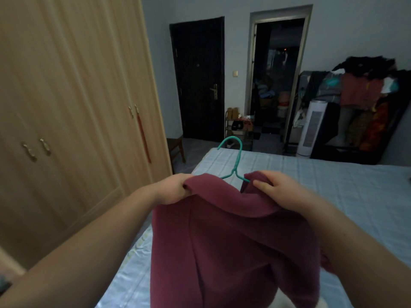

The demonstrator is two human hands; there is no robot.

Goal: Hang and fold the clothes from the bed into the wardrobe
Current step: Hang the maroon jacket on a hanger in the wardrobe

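Observation:
A maroon fleece garment (226, 245) hangs in front of me over the bed (333, 192), draped on a teal wire hanger (235, 161) whose hook sticks up above the collar. My left hand (173, 190) grips the garment's left shoulder. My right hand (278, 190) pinches the right shoulder, thumb on top. The hanger's arms are hidden inside the cloth. The light wooden wardrobe (73, 112) stands on the left with its doors closed.
A dark door (198, 78) and an open doorway (278, 74) are on the far wall. A small shoe rack (240, 130) sits between them. A rack piled with clothes (367, 103) and a white tower fan (311, 127) stand at right. A narrow aisle separates bed and wardrobe.

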